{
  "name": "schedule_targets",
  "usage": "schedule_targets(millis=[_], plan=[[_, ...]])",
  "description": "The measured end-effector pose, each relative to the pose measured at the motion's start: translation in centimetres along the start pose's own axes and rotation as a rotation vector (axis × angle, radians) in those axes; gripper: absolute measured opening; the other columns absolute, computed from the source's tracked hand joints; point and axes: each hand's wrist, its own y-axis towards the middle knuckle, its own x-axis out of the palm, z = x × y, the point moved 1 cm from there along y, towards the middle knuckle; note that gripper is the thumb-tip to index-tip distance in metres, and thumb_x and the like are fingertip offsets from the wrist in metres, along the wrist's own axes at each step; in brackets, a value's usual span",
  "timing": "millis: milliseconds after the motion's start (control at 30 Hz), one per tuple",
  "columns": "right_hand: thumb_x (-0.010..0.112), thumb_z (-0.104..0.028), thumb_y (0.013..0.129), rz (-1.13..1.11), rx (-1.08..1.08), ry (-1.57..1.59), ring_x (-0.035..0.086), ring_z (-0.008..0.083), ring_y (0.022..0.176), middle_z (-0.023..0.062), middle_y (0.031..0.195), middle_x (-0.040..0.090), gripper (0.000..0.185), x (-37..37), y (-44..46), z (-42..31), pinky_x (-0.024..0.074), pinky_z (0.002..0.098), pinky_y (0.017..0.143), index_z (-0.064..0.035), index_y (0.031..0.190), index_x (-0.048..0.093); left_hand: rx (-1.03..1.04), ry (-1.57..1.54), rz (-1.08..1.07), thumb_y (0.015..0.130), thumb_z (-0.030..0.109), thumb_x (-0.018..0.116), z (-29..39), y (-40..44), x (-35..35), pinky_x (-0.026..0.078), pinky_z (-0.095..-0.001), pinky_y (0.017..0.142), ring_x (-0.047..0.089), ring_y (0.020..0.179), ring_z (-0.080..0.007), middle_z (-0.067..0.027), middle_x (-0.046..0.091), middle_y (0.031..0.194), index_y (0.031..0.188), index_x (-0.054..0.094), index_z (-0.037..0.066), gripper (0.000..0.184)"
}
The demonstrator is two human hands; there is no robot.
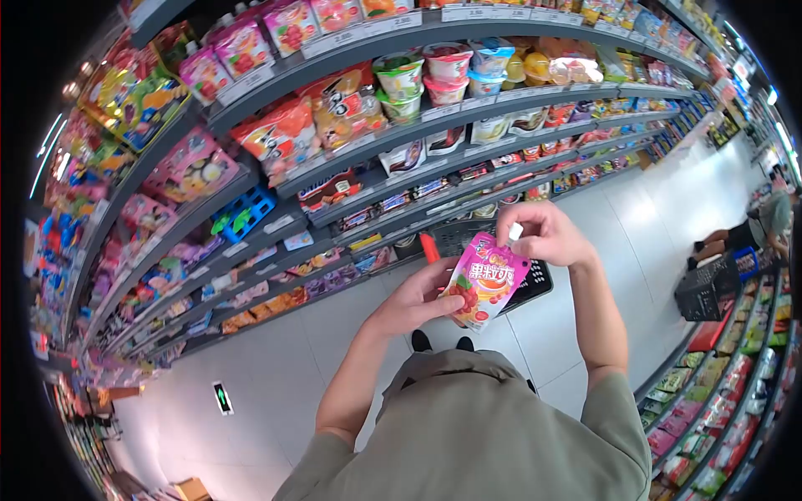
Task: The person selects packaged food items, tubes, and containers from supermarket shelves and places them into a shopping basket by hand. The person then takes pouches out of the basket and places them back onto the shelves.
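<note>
A pink and purple jelly drink pouch [489, 288] with fruit pictures and a white spout cap [515, 230] is held up in front of my body, tilted to the right. My left hand [408, 302] is closed on the pouch's lower left side, thumb across its front. Up at the spout, my right hand [551, 236] is closed, with thumb and fingers at the white cap. Behind and below the pouch, a black shopping basket [539, 288] with a red handle [429, 248] is partly hidden.
Shelves of packaged sweets and jelly cups [398, 77] curve across ahead and to the left. More shelves of packets [702, 392] stand at right. Near them on the tiled floor [267, 376] are another black basket [708, 288] and a person [775, 213].
</note>
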Motion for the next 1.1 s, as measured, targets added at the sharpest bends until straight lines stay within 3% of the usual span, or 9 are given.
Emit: schedule_targets(millis=[100,133,167,267,467,700,967,1033,1100], plan=[[0.060,0.000,0.076,0.009,0.011,-0.019,0.057,0.0055,0.081,-0.0001,0.094,0.063,0.025,0.9,0.9,0.1,0.0458,0.0205,0.069,-0.0009,0.099,0.067,0.001,-0.074,0.051,0.091,0.022,0.071,0.3,-2.2,2.1,0.054,-0.0367,0.091,0.056,0.119,-0.0206,-0.0133,0.051,0.134,0.145,0.032,-0.002,0.071],[0.062,-0.005,0.084,0.061,-0.016,-0.098,0.057,0.0044,0.080,-0.0017,0.095,0.063,0.028,1.5,1.0,0.1,0.0460,0.0198,0.071,-0.0015,0.112,0.066,0.006,-0.085,0.111,0.091,0.019,0.070,0.5,-2.7,2.7,0.055,-0.0386,0.091,0.055,0.119,-0.0219,-0.0137,0.052,0.133,0.145,0.032,-0.002,0.070],[0.062,-0.005,0.084,0.037,-0.027,-0.097,0.057,0.0044,0.080,-0.0017,0.095,0.063,0.028,2.2,1.3,0.4,0.0460,0.0198,0.071,-0.0015,0.112,0.066,0.017,-0.093,0.170,0.091,0.017,0.070,0.7,-3.0,3.1,0.056,-0.0404,0.091,0.055,0.120,-0.0232,-0.0141,0.052,0.132,0.144,0.031,-0.002,0.068],[0.058,-0.025,0.099,0.272,0.018,0.175,0.062,0.0074,0.093,0.0020,0.097,0.068,0.036,4.4,1.3,2.0,0.0517,0.0253,0.081,-0.0013,0.126,0.061,0.048,-0.149,0.344,0.092,0.013,0.067,0.0,-3.7,4.8,0.057,-0.0429,0.091,0.056,0.119,-0.0257,-0.0154,0.051,0.133,0.144,0.029,-0.001,0.066],[0.062,-0.028,0.098,0.060,0.104,0.211,0.064,0.0079,0.090,0.0059,0.101,0.070,0.039,6.8,0.6,4.0,0.0529,0.0265,0.082,0.0035,0.121,0.063,0.105,-0.190,0.554,0.093,0.008,0.063,-1.7,-5.5,6.5,0.055,-0.0445,0.095,0.057,0.121,-0.0261,-0.0159,0.049,0.134,0.147,0.025,0.000,0.067],[0.066,-0.024,0.095,0.058,0.091,0.123,0.062,0.0041,0.085,0.0050,0.094,0.072,0.034,8.3,1.5,3.8,0.0497,0.0231,0.074,0.0027,0.115,0.067,0.124,-0.217,0.616,0.092,0.009,0.065,-1.4,-7.0,7.2,0.055,-0.0451,0.095,0.057,0.120,-0.0279,-0.0181,0.049,0.136,0.147,0.025,0.000,0.069],[0.067,-0.025,0.094,0.098,0.072,0.151,0.061,0.0043,0.082,0.0042,0.093,0.072,0.032,9.9,5.4,3.0,0.0490,0.0226,0.073,0.0028,0.111,0.068,0.151,-0.299,0.563,0.092,0.008,0.065,-0.4,-7.8,3.0,0.055,-0.0454,0.095,0.057,0.121,-0.0284,-0.0171,0.049,0.136,0.147,0.024,0.000,0.068],[0.064,-0.022,0.095,0.113,0.109,0.096,0.061,0.0071,0.090,0.0035,0.099,0.070,0.030,10.4,7.0,3.2,0.0483,0.0250,0.082,0.0025,0.112,0.068,0.156,-0.296,0.539,0.093,0.008,0.064,0.2,-8.1,0.9,0.055,-0.0453,0.095,0.057,0.121,-0.0283,-0.0169,0.049,0.136,0.147,0.025,0.000,0.068],[0.064,-0.021,0.096,0.138,0.101,0.120,0.061,0.0071,0.090,0.0034,0.099,0.070,0.029,11.5,8.7,2.8,0.0484,0.0252,0.083,0.0025,0.112,0.068,0.160,-0.293,0.503,0.093,0.006,0.063,0.9,-8.5,-1.3,0.055,-0.0449,0.095,0.057,0.122,-0.0278,-0.0172,0.048,0.137,0.146,0.025,0.000,0.066]])
